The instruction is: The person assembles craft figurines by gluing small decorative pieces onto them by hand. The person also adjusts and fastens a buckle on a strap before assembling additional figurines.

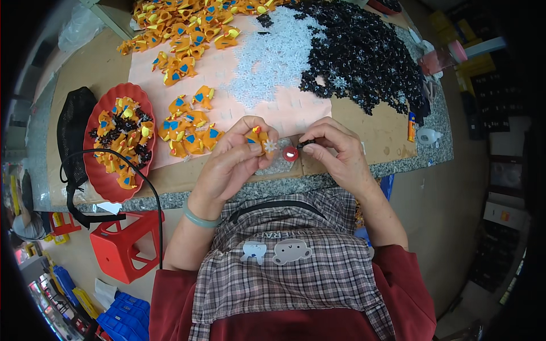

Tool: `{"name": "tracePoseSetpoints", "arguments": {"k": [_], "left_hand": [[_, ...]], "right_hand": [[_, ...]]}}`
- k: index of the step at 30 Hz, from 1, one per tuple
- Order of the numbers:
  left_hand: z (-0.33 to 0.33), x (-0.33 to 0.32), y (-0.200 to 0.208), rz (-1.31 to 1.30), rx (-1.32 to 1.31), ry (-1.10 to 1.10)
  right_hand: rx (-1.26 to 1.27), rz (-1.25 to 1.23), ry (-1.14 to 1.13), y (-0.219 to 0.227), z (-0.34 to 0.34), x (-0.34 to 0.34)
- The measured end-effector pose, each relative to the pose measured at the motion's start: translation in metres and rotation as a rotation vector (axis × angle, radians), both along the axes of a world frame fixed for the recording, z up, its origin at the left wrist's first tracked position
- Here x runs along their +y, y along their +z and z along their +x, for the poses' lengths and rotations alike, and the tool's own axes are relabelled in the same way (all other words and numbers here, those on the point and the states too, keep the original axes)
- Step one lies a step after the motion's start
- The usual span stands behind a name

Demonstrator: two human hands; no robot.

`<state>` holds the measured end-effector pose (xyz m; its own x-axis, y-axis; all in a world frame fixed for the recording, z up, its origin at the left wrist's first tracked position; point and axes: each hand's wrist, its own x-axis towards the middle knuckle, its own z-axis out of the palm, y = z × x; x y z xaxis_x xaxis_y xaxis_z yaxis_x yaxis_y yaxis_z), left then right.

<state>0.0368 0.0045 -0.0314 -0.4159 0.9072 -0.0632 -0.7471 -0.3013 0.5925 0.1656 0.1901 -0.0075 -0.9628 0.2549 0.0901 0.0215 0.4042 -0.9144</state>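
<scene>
My left hand (227, 162) pinches a small orange and yellow plastic figure piece (257, 135) between thumb and fingers. A white flower-shaped piece (269, 146) sits against the figure's right side. Close by, the fingertips of my right hand (342, 152) grip a small black piece (306, 143), whose exact shape is too small to tell. A small round red container (290, 153) stands between my hands at the table's near edge, on something clear and crumpled.
Piles of orange figure pieces (187, 34), white flower-shaped pieces (270, 57) and black pieces (364, 62) spread across the table. At left lies a red scalloped tray (91, 165) of mixed parts, crossed by a black cable (149, 184). A red stool (114, 256) stands below.
</scene>
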Motion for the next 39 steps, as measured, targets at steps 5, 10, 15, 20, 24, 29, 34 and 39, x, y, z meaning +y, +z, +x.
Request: {"name": "tracePoseSetpoints", "arguments": {"k": [5, 10, 15, 20, 24, 29, 34, 39], "left_hand": [[0.004, 0.001, 0.007, -0.091, 0.035, 0.046], [0.000, -0.002, 0.003, -0.020, 0.011, 0.032], [0.000, -0.003, 0.001, -0.046, 0.029, 0.047], [0.002, -0.001, 0.000, -0.115, 0.125, 0.071], [0.004, 0.002, 0.000, -0.149, 0.134, 0.087], [0.006, 0.005, 0.000, -0.206, 0.167, 0.078], [0.010, 0.009, 0.003, -0.206, 0.141, 0.099], [0.012, 0.010, -0.003, -0.192, 0.175, 0.081]], "right_hand": [[0.046, 0.247, 0.035, -0.002, 0.004, -0.003], [0.093, 0.340, 0.050, -0.006, 0.004, -0.008], [0.099, 0.356, 0.068, -0.007, 0.004, -0.010], [0.064, 0.355, 0.097, -0.006, 0.004, -0.011], [0.063, 0.353, 0.086, -0.008, 0.004, -0.010], [-0.008, 0.198, 0.000, -0.007, 0.005, -0.005], [-0.068, -0.504, -0.092, -0.005, 0.009, -0.009], [0.031, -0.679, -0.079, 0.010, 0.003, -0.031]]}}
